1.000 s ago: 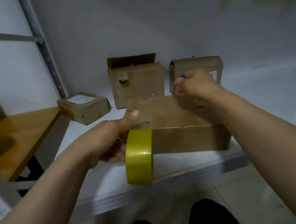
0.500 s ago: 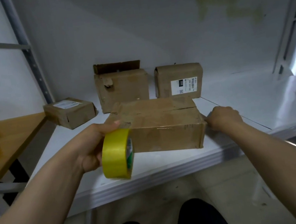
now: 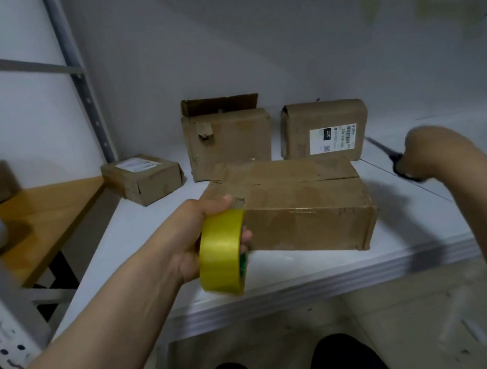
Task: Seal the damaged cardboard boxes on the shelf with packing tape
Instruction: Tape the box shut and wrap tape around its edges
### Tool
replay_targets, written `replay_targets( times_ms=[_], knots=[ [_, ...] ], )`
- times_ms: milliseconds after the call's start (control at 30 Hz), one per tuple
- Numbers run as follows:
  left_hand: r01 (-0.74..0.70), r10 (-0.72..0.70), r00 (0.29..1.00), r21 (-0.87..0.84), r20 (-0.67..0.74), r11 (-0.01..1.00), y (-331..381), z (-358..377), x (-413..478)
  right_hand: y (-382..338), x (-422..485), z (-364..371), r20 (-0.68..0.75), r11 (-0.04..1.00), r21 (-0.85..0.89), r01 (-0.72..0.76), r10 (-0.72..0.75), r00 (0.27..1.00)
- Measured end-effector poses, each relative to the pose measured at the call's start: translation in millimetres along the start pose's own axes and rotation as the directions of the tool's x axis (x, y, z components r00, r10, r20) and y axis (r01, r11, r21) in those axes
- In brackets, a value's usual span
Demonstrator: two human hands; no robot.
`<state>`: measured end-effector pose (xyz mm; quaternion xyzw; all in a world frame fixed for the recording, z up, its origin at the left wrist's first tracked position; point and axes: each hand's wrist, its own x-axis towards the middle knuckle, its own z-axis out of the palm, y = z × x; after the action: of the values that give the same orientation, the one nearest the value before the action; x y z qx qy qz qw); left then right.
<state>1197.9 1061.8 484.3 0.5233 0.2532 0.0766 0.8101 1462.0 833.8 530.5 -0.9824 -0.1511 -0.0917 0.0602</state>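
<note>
A: Left hand?

B: Left hand (image 3: 194, 240) grasps the yellow tape roll (image 3: 220, 255), thumb over the top, fingers through the core. The roll stands on edge in the air, just off the near left corner of the near box (image 3: 301, 207), above the front part of the shelf (image 3: 340, 267).

A: Right hand?

B: Right hand (image 3: 430, 153) is clenched round the handle of a dark tool (image 3: 386, 151), raised over the right side of the shelf and apart from the near box. The thin blade points far and left. It looks like scissors, but it is blurred.

A: Boxes?

B: 4 on the white shelf. The near box lies flat, flaps closed, with a ragged split running along its top. Behind it, the middle box (image 3: 230, 142) has 1 flap standing up and a torn hole in its front. To the right of that, the labelled box (image 3: 300, 133) carries a white label (image 3: 333, 138). The small box (image 3: 145, 178) sits far left, with a label on top.

A: Surroundings?

B: A wooden worktop (image 3: 47, 207) on the left, lower than the shelf.
</note>
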Motion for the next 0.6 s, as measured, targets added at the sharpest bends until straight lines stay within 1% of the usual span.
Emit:
replay_targets(
  times_ms=[33,67,100,133,167,200,233,300,333,367,433,533,600],
  knots=[
    [-0.001,0.001,1.000,-0.009,0.003,1.000,0,-1,1,-10,-9,-11,-0.101,0.984,0.165,0.073,-0.057,0.993],
    [-0.003,0.003,1.000,-0.014,0.003,1.000,1,-2,3,-25,-22,-21,-0.139,0.915,0.375,0.146,-0.100,0.985],
    [-0.002,0.002,1.000,-0.018,0.003,1.000,1,-2,4,-44,-38,-29,-0.123,0.794,0.575,0.196,-0.153,0.981],
    [0.002,-0.002,1.000,-0.022,-0.002,1.000,2,-3,6,-63,-53,-35,-0.073,0.669,0.707,0.228,-0.252,0.965],
    [0.006,-0.006,1.000,-0.027,-0.005,1.000,2,-3,7,-83,-66,-35,-0.026,0.572,0.782,0.248,-0.368,0.929],
    [0.009,-0.010,1.000,-0.027,-0.009,1.000,2,-4,9,-102,-77,-34,0.007,0.498,0.831,0.250,-0.458,0.889],
    [0.016,-0.016,1.000,-0.027,-0.010,1.000,2,-5,11,-121,-84,-29,0.019,0.424,0.874,0.237,-0.518,0.855],
    [0.025,-0.026,1.000,-0.034,-0.010,0.999,2,-7,13,-158,-95,-15,0.010,0.231,0.962,0.147,-0.566,0.824],
    [0.017,-0.018,1.000,-0.035,-0.005,0.999,3,-8,14,-174,-99,-8,0.014,0.149,0.985,0.087,-0.573,0.819],
    [-0.001,0.001,1.000,-0.026,0.007,1.000,3,-7,14,-187,-102,0,0.031,0.093,0.995,0.030,-0.582,0.813],
    [-0.044,0.044,0.999,0.004,0.023,0.999,5,-6,14,-202,-101,19,0.063,0.069,0.997,-0.028,-0.591,0.804],
    [-0.064,0.064,0.998,-0.009,0.021,0.998,5,-6,14,-210,-92,36,0.074,0.136,0.991,0.004,-0.561,0.825],
    [-0.064,0.065,0.997,-0.035,0.032,0.997,5,-5,12,-211,-90,39,0.078,0.161,0.987,0.014,-0.547,0.833]
  ],
)
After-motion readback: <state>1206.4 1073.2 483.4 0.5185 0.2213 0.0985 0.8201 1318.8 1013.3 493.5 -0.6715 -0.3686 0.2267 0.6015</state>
